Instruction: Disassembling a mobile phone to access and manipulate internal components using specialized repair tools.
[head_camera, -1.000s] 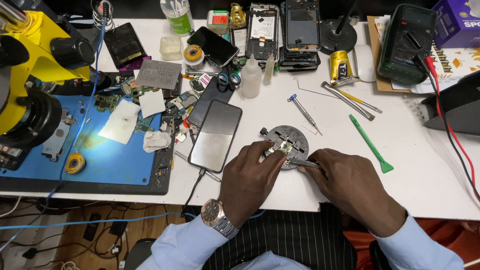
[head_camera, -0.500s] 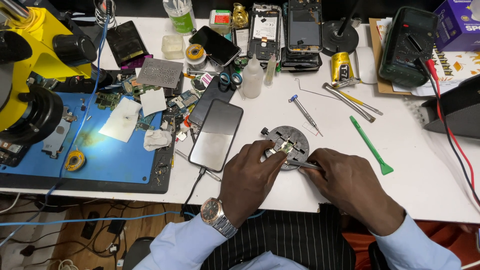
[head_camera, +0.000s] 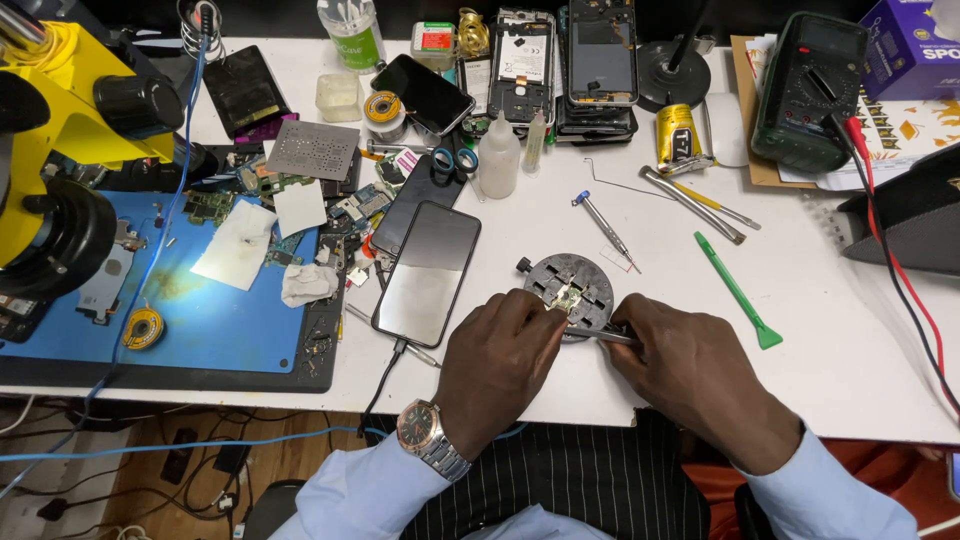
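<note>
A round grey metal holder (head_camera: 570, 290) sits on the white table (head_camera: 850, 340) with a small circuit part (head_camera: 567, 297) clamped at its middle. My left hand (head_camera: 495, 365) rests at the holder's near-left edge, its fingertips touching the small part. A thin metal tool (head_camera: 600, 337) is gripped in my right hand (head_camera: 700, 375), lying flat along the holder's near edge. A black phone (head_camera: 428, 272) lies face up just left of my left hand.
A blue work mat (head_camera: 190, 330) and a yellow microscope (head_camera: 60, 130) fill the left side. A green plastic pry tool (head_camera: 738, 290), a screwdriver (head_camera: 605, 225) and tweezers lie to the right. Opened phones, a small bottle and a multimeter (head_camera: 805, 90) line the back.
Both hands stay at the round holder; the fingers shift only slightly over the small part.
</note>
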